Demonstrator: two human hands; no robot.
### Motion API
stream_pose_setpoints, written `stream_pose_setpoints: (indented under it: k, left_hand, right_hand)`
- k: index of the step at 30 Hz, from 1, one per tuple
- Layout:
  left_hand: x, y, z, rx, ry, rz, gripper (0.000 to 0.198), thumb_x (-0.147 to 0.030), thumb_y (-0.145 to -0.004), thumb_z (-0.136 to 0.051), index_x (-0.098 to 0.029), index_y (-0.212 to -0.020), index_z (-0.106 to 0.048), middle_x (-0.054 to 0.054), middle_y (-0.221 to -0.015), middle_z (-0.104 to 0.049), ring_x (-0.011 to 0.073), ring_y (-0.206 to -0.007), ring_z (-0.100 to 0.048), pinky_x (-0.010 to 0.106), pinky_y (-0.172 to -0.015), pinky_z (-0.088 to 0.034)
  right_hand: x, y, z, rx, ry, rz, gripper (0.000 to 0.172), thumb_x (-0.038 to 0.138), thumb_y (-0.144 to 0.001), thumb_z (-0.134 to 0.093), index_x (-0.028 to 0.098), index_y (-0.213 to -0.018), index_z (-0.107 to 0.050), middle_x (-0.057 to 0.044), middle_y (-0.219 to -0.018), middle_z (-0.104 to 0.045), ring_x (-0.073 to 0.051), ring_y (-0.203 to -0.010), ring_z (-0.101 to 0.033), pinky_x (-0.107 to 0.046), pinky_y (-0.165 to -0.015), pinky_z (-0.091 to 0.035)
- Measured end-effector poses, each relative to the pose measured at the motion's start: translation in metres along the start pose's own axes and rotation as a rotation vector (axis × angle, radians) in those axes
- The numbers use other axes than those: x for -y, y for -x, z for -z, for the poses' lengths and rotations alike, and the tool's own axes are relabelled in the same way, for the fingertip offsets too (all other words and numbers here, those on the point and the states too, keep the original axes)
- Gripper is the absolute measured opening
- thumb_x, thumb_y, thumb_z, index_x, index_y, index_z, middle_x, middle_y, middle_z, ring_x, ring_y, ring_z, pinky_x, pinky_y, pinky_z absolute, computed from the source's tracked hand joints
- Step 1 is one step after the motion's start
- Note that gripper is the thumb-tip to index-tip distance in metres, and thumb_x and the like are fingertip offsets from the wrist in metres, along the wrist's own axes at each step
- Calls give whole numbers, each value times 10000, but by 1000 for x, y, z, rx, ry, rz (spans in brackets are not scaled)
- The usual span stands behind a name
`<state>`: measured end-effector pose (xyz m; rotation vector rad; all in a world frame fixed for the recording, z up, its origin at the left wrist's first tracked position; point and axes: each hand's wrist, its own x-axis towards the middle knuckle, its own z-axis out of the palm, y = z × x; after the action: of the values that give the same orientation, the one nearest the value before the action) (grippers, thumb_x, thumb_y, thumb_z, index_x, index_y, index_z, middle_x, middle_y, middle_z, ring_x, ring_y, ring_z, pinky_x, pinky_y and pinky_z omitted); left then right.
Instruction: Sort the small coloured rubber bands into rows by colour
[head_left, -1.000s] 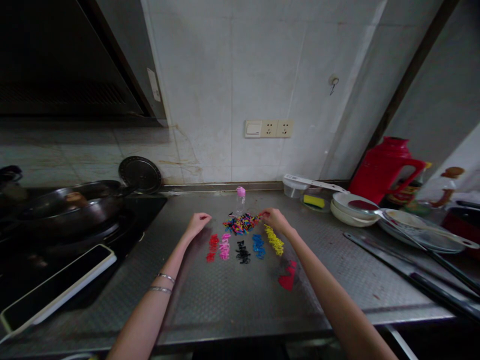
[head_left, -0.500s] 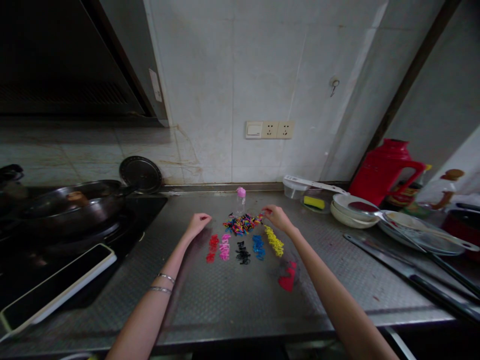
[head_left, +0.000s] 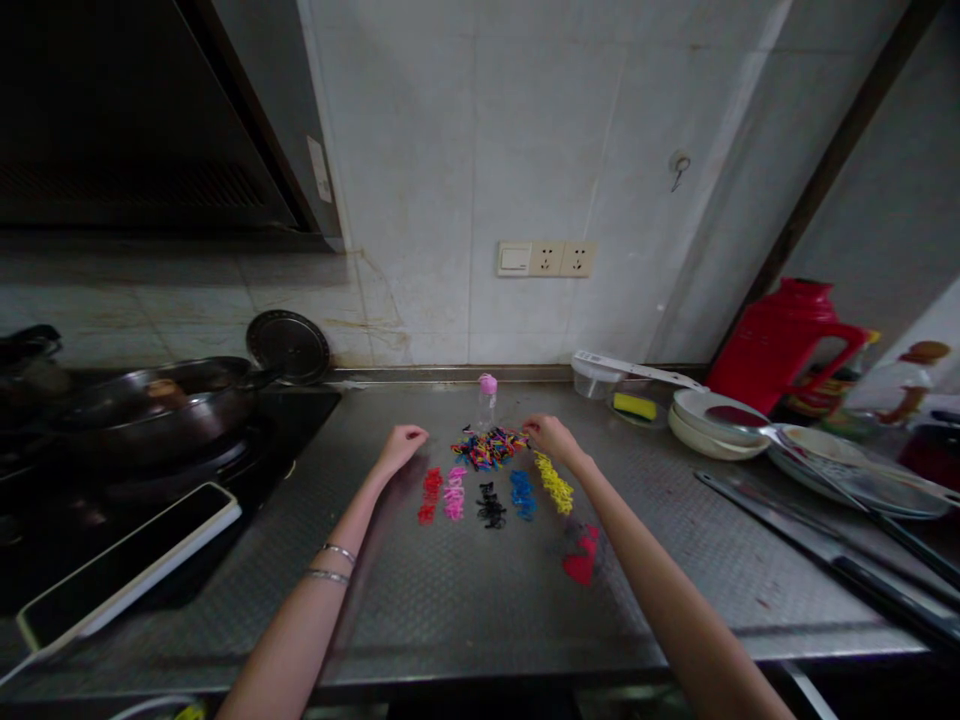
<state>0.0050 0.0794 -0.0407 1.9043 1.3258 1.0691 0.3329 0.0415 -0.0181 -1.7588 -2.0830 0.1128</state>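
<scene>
A mixed, many-coloured pile of small bands point(head_left: 489, 448) lies on the metal counter. In front of it are separate rows: red point(head_left: 430, 496), pink point(head_left: 454, 494), black point(head_left: 491, 506), blue point(head_left: 523, 495) and yellow point(head_left: 553, 484). Left of the pile, my left hand point(head_left: 403, 446) has its fingers pinched together; what they hold, if anything, is too small to tell. My right hand point(head_left: 550, 436) is closed at the pile's right edge, its fingertips at the bands; anything between them is hidden. Behind the pile stands a clear bottle with a pink cap point(head_left: 487, 385).
A bag with a red heart point(head_left: 581, 558) lies near my right forearm. To the left are a phone point(head_left: 127, 565) and a pan point(head_left: 157, 410). At right sit a yellow sponge point(head_left: 634, 406), stacked bowls point(head_left: 712, 437), a red thermos point(head_left: 780, 345) and a long dark-handled utensil point(head_left: 795, 535).
The view has shifted slightly, so things appear a little further right. My right fingers are drawn in more closely at the pile's edge; my left hand stays pinched in place.
</scene>
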Motion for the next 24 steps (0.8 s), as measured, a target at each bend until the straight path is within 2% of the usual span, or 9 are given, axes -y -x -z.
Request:
stream_pose_setpoints:
  k: [3,9,14,19,24]
  left_hand:
    - [2,-1,0,-1,-3,5,219,-287,-661,-524,-135,-720,-669,60,-743,-678,188,-738,-604,270,-692,-439]
    - [3,-1,1,-5,-10,-4,214,-278,-661,-525,-137,-727,-671,63,-744,-679,187,-734,-604,270,-684,-437]
    - [1,0,-1,7,-16,3,216,-275,-669,-520,-130,-732,-667,67,-752,-677,186,-739,-604,271,-701,-433]
    - [-8,4,-6,33,-31,-29,219,-270,-673,-512,-123,-724,-667,74,-754,-677,185,-735,-604,269,-701,-431]
    - [-23,10,-16,165,-119,-82,244,-279,-670,-513,-108,-729,-676,75,-720,-673,172,-676,-594,245,-640,-422]
  right_hand:
    - [0,-2,-4,6,-22,-19,246,211,-765,-441,180,-880,-656,-57,-890,-655,-145,-805,-577,-186,-674,-391]
    - [-2,-2,-9,-48,-213,-11,248,212,-750,-457,140,-846,-673,-52,-796,-676,-139,-712,-585,-191,-642,-411]
    - [1,16,-3,61,-319,80,249,251,-746,-473,142,-814,-686,-31,-749,-677,-140,-682,-582,-194,-621,-415]
    - [11,37,2,129,-282,179,224,219,-736,-487,164,-823,-686,-23,-769,-675,-136,-676,-575,-203,-642,-408]
    - [14,45,1,179,-238,232,219,232,-744,-481,177,-781,-691,-21,-743,-667,-129,-662,-564,-197,-617,-393]
